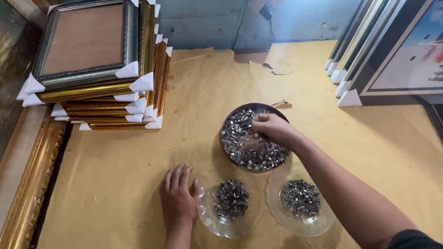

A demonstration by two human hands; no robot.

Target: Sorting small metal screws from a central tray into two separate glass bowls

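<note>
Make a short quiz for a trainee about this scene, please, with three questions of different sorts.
1. True or false: the right hand is over the dark bowl of small metal pieces.
2. How many clear glass dishes hold metal pieces? A) one B) two C) four
3. Where does the left hand rest?

Key:
1. True.
2. B.
3. Flat on the brown paper, beside the left glass dish.
</note>
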